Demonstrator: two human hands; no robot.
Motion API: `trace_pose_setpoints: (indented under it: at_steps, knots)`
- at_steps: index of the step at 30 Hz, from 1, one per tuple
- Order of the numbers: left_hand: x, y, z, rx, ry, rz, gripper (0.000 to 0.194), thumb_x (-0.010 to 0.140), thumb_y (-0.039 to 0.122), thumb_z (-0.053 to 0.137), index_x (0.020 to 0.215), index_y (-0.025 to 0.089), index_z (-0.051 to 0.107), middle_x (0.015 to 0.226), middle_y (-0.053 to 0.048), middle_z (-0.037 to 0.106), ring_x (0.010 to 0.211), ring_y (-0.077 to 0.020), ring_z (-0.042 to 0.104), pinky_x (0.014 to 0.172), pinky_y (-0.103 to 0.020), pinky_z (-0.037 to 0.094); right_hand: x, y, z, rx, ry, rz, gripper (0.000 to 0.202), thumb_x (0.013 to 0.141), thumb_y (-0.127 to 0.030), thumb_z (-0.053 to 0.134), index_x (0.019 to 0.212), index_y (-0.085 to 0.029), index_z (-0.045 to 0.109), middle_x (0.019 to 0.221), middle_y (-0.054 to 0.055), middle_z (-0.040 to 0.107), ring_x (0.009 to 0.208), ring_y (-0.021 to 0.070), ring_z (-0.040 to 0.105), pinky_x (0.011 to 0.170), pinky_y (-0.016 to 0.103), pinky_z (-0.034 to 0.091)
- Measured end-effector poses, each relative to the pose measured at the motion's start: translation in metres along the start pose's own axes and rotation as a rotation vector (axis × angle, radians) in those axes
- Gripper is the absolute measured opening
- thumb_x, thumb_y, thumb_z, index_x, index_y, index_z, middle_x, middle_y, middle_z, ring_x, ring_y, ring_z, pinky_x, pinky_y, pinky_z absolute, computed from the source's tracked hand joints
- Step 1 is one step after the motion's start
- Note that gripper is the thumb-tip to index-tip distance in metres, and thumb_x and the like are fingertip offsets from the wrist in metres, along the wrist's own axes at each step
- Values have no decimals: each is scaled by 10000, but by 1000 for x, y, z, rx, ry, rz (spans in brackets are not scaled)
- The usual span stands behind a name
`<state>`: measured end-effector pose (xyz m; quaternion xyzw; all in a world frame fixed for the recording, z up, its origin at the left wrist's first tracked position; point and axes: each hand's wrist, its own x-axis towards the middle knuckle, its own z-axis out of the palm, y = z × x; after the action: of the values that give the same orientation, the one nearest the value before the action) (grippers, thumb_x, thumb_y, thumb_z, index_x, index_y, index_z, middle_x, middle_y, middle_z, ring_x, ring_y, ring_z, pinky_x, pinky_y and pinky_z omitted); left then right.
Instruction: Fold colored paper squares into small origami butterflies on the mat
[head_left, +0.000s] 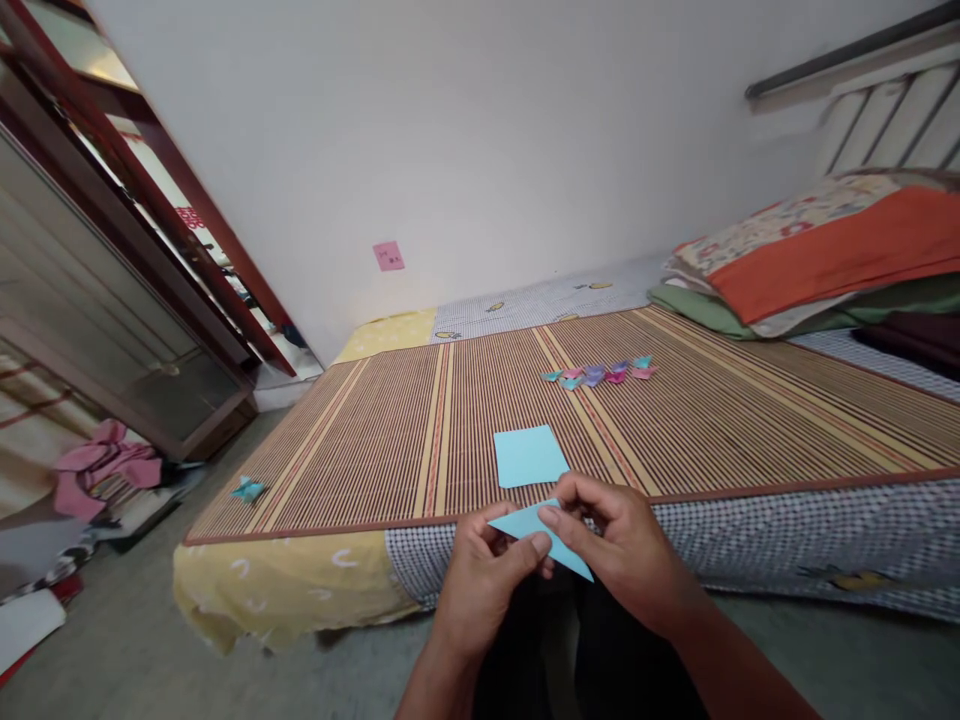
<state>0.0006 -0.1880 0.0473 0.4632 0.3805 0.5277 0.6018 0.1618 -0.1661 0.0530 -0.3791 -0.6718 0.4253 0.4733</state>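
Observation:
A light blue sheet of paper [564, 552], folded into a slanted, pointed shape, is held between both hands just in front of the bed's edge. My left hand [484, 575] pinches its lower left part, thumb on top. My right hand [622, 540] grips its upper right part with the thumb pressed on the surface. Just beyond the hands, a flat light blue square sheet [529, 456] lies on the striped mat [382, 430]. Farther back on the mat sit several small folded paper pieces [594, 375] in blue, pink and purple.
A blue folded paper piece [248, 489] lies near the mat's left corner. Folded bedding [832, 260] is piled at the back right. A pink note [388, 256] is on the wall. Pink cloth [109, 468] lies at the far left.

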Motion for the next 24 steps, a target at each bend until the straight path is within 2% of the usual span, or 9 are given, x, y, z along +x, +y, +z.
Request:
trace_pose_setpoints:
  at_steps: [9,15,18,24]
  knots:
    - [0,2,-2,35,-60,12,268,778,339,829,713,134,669,626,-12,646,614,-122,572,636,-233,464,3,8,0,-23,36,-13,334,962,-344,583,661,-202,561,589,-32,536,565,131,500,539,255,393]
    - [4,-9,-5,13,-18,3,239,809,349,806,818,123,726,646,-21,678,600,-120,602,642,-238,485,5,11,1,125,29,75,372,965,-424,591,669,-209,525,563,-25,562,527,136,529,517,260,405]
    - [4,-8,-4,23,14,14,251,788,355,825,821,124,733,648,-18,676,578,-111,586,612,-228,475,6,10,1,173,33,95,374,948,-455,609,679,-206,532,576,-28,549,529,129,514,509,253,406]
    - [5,1,0,72,-29,-3,317,756,417,844,799,124,730,659,-5,641,561,-91,548,581,-215,452,10,8,-3,198,-137,126,369,873,-487,700,694,-186,582,593,-20,575,538,134,526,500,246,407]
